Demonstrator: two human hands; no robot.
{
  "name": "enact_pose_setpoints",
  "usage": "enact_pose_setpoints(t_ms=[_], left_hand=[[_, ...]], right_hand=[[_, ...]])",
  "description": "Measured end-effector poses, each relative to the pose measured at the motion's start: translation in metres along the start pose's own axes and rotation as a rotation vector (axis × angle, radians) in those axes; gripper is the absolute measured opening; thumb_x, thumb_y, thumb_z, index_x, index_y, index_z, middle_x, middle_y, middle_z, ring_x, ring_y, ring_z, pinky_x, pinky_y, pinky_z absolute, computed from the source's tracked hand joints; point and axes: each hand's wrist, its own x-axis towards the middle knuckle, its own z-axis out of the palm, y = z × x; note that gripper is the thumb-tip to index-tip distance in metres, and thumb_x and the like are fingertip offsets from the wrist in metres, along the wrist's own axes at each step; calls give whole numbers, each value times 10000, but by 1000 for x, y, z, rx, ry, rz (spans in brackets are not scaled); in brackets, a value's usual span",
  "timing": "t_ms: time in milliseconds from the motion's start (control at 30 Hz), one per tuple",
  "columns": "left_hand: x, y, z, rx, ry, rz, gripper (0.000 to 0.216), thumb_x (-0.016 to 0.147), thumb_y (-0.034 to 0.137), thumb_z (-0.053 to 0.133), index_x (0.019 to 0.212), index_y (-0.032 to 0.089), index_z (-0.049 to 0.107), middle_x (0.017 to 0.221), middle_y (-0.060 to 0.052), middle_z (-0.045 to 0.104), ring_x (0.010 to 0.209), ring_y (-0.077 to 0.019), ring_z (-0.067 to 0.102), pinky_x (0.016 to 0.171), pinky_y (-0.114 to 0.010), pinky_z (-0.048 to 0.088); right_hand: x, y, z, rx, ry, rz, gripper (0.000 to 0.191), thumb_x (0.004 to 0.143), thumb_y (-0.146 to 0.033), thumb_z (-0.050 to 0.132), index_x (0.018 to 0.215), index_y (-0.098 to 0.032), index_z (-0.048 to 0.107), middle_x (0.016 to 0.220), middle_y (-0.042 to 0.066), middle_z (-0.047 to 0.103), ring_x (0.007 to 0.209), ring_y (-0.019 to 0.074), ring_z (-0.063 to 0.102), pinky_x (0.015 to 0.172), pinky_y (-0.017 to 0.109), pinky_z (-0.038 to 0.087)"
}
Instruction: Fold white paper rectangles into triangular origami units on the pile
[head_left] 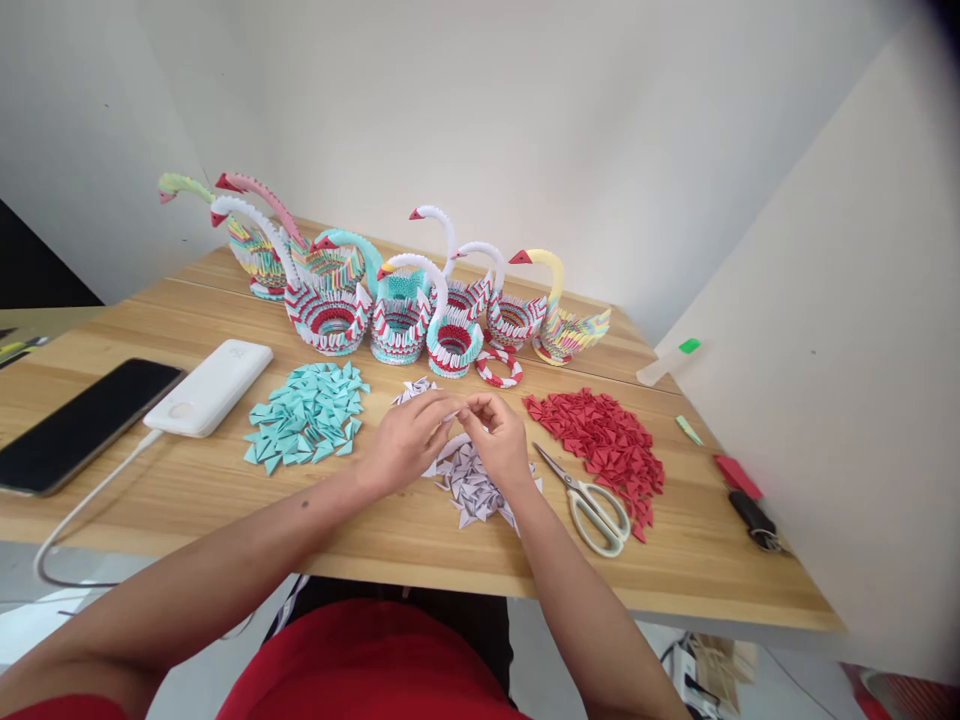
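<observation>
My left hand (409,438) and my right hand (498,440) meet at the fingertips above the table, both with fingers pinched together. Between them shows a bit of a small white folded paper piece (453,414), mostly covered by the fingers. Under my right hand lies a pile of white folded paper triangles (476,485), partly hidden by the wrist. A smaller cluster of white pieces (415,388) sits just beyond my left hand. To the left is a heap of turquoise paper triangles (307,415); on the right spreads a heap of red ones (600,440).
Several folded-paper swans (328,315) stand along the back, with a red-and-white paper ring (499,368) before them. Scissors (592,505) lie right of my hand. A phone (86,420) and a cabled white power bank (210,388) rest at left, black keys (752,515) at right.
</observation>
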Motion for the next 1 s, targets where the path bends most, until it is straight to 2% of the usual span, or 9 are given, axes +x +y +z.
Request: enact_pose_setpoints(t_ms=[100, 200, 267, 333, 467, 633, 767, 900, 1000], left_hand=[[-1, 2, 0, -57, 19, -1, 304, 874, 135, 493, 1174, 163, 535, 1142, -119, 618, 1070, -214, 588, 913, -372, 483], [0, 1, -1, -219, 60, -216, 391, 884, 180, 511, 1272, 164, 466, 1177, -115, 615, 1051, -195, 606, 918, -351, 484], [2, -2, -1, -278, 38, -347, 362, 878, 186, 519, 1239, 160, 511, 1119, -97, 652, 986, -186, 636, 876, -328, 503], [2, -4, 0, -263, -16, -396, 283, 855, 182, 541, 1131, 160, 603, 1052, -78, 685, 948, -194, 650, 852, -327, 509], [1, -7, 2, -184, -39, -345, 243, 834, 201, 579, 1058, 163, 668, 1048, -78, 694, 954, -220, 650, 855, -348, 501], [0, -8, 2, -177, -29, -263, 247, 874, 272, 560, 1063, 168, 681, 1026, -92, 700, 905, -218, 662, 778, -318, 508], [0, -9, 2, -207, -29, -243, 233, 899, 288, 526, 995, 170, 703, 974, -87, 711, 865, -208, 664, 753, -300, 492], [0, -9, 1, -259, -15, -304, 216, 892, 291, 529, 920, 175, 708, 903, -63, 717, 814, -190, 653, 737, -279, 467], [2, -7, -2, -351, -25, -421, 204, 872, 288, 536, 827, 161, 689, 822, -37, 703, 777, -172, 632, 727, -259, 449]], right_hand=[[0, 0, 0, 49, 56, 35, 115, 776, -295, 654, 818, -193, 621, 749, 0, 667, 700, 140, 620, 668, 260, 484], [1, 0, 0, 99, 140, 85, 132, 758, -301, 666, 795, -186, 614, 704, -4, 661, 677, 142, 625, 647, 260, 482], [2, 0, 1, 113, 168, 101, 134, 749, -297, 667, 789, -183, 610, 699, -3, 660, 677, 145, 629, 647, 262, 483], [2, 1, 2, 106, 173, 103, 125, 745, -287, 663, 781, -182, 604, 694, -4, 656, 670, 144, 626, 644, 261, 482], [0, 1, 4, 52, 125, 60, 104, 777, -262, 622, 846, -189, 598, 732, 1, 661, 688, 142, 626, 656, 258, 484], [-5, -4, 3, -159, -7, -101, 318, 831, -193, 525, 1143, -215, 582, 864, 17, 687, 788, 157, 642, 761, 296, 500], [-7, -7, 2, -296, -13, -231, 308, 842, -180, 505, 1127, -212, 616, 931, 35, 693, 837, 168, 639, 809, 313, 497], [-7, -5, 4, -312, -1, -258, 287, 842, -189, 521, 1110, -200, 623, 915, 37, 692, 819, 162, 634, 804, 304, 498], [-8, -4, 7, -309, 3, -258, 278, 837, -206, 538, 1101, -193, 622, 898, 40, 680, 819, 164, 630, 804, 302, 494]])
